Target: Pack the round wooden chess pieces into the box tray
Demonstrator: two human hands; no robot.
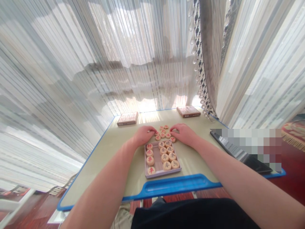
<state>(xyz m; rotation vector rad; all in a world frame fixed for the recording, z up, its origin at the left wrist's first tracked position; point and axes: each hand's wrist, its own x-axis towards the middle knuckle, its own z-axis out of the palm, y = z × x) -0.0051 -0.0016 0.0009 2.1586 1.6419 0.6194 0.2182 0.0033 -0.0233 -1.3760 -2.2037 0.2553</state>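
A shallow grey tray [156,173] lies on the beige table [114,159] in front of me, holding several round wooden chess pieces [166,157] with red or dark characters. Just beyond it sits a loose cluster of more pieces [163,133]. My left hand [143,134] rests on the table at the cluster's left side, fingers curled, fingertips at a piece near the tray's far left corner. On the cluster's right side my right hand [183,133] lies with its fingers curled, touching the nearest pieces. What the fingers pinch is hidden.
Two flat wooden boxes stand at the table's far edge, one at the left [127,118] and one at the right [188,111]. A dark tablet [240,154] lies at the right. The near edge has a blue groove [176,186]. Curtains hang close behind.
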